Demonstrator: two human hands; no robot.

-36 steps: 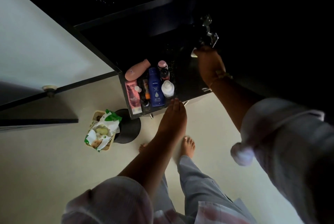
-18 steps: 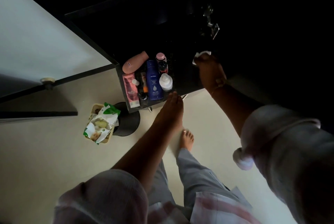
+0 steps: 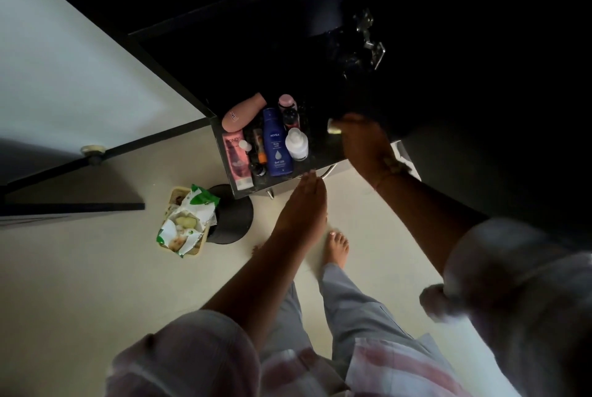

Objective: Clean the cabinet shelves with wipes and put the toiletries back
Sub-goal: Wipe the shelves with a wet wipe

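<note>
Far left: a pale door panel (image 3: 64,60) with a round knob (image 3: 93,150). Below it, on the floor (image 3: 96,300), a woven basket (image 3: 174,196) carries a green-and-white wipes pack (image 3: 187,223). The basket sits just beside a round black object (image 3: 232,214).

Centre: the dark shelf (image 3: 322,150) carries the toiletries, grouped at its left end.
- A pink bottle (image 3: 245,110) lies on its side at the rear left.
- A pink tube (image 3: 237,159) lies along the left edge.
- A blue Nivea bottle (image 3: 277,143) lies between the tube and a white bottle (image 3: 297,144).
- A small pink-capped bottle (image 3: 286,101) stands behind them.

The left hand (image 3: 302,204) is flat with straight fingers, its tips at the front edge of the shelf, and grips nothing.

Right of centre: the right hand (image 3: 365,143) is over the bare right part of the shelf. Its fingers are bent round a pale wipe (image 3: 333,126), of which only a small corner shows. A metal hinge (image 3: 368,41) is visible in the dark cabinet interior above.
</note>
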